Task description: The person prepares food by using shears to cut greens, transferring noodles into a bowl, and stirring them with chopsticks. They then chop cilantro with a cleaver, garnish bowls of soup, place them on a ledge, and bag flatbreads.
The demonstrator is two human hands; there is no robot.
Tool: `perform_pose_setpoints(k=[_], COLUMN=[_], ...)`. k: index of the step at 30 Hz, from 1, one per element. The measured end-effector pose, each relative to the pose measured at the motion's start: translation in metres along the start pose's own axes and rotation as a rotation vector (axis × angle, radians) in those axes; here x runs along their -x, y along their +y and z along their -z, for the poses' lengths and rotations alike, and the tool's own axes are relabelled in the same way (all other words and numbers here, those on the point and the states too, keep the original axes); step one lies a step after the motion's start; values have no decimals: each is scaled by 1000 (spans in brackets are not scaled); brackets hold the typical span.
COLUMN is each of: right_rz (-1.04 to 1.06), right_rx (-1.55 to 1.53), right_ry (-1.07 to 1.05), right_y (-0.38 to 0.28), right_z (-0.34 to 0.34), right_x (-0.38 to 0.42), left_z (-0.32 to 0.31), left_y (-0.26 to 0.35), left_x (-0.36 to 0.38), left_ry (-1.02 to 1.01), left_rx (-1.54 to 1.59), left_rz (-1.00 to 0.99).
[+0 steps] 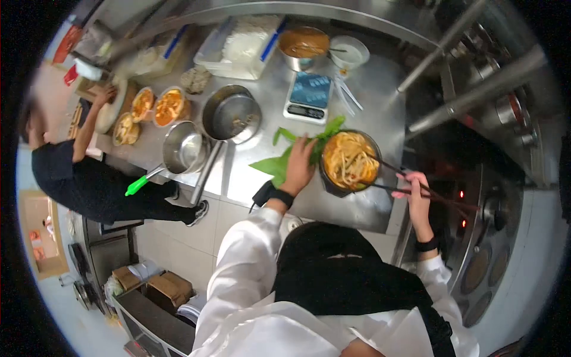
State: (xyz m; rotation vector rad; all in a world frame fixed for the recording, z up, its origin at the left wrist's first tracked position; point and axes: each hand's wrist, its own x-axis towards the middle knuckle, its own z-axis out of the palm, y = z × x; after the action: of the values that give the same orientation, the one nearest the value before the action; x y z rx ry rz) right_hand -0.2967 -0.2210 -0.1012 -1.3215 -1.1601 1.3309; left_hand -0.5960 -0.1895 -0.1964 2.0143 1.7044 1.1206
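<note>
Noodles (351, 156) fill a dark bowl (336, 188) on the counter (380, 101) in the head view; they look soft and slippery, best pinched mid-strand. The right hand (414, 185) has its fingers wrapped around chopsticks (386, 165); the left hand (300, 165) is by green leaves (270, 168), its grip impossible to tell.

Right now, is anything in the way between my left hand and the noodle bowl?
Yes, some green leaves: they show beside the noodle bowl, partly between it and your left hand. Nothing else visible stands there.
</note>
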Motion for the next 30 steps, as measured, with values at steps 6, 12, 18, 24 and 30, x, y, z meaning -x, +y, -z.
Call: perform_pose_setpoints(k=[6,12,18,24,30], right_rz=[150,-79,-131,-198,-224], right_rx=[-187,-381,-597,-657,-699], right_ry=[235,420,332,320,329], right_y=[71,65,67,79,75], right_z=[3,14,31,41,41], right_x=[-11,-24,-30,-35,-31], left_z=[-19,-41,-10,31,42], left_y=[-43,-62,-51,-30,-27], left_x=[-28,-22,-8,36,100], left_ry=[-287,-382,-282,-238,-150], left_rx=[-198,-300,-226,-130,172], left_rz=[-11,225,227,480,606])
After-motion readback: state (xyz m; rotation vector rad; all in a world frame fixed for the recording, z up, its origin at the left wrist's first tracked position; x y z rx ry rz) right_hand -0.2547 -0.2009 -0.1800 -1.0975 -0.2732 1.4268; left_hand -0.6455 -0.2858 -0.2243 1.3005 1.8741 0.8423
